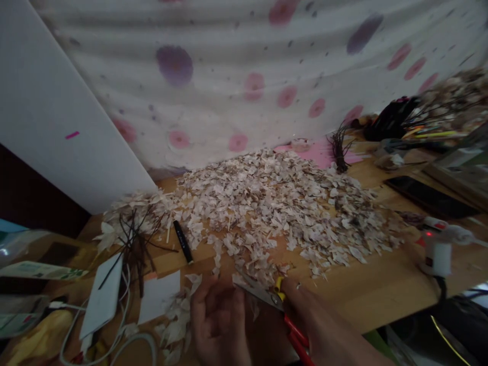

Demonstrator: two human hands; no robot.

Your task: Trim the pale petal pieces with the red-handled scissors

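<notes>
My right hand [310, 310] is closed round scissors [267, 295] with red and yellow handles, their blades pointing left toward my other hand. My left hand [219, 315] is palm up with curled fingers, and a small pale piece [238, 279] shows at its fingertips beside the blade tips. Behind both hands spreads a large pile of pale, dry, petal-like pieces [263, 198] on the wooden table [366, 290]. More such pieces lie just left of my left hand.
At left are a black pen [183, 241], dark twigs [137, 239], white paper [160, 297], a white device [101, 295] and cables. A black phone [430, 195] and a white glue-gun-like tool [438, 254] lie right. A flowered curtain [229, 66] hangs behind.
</notes>
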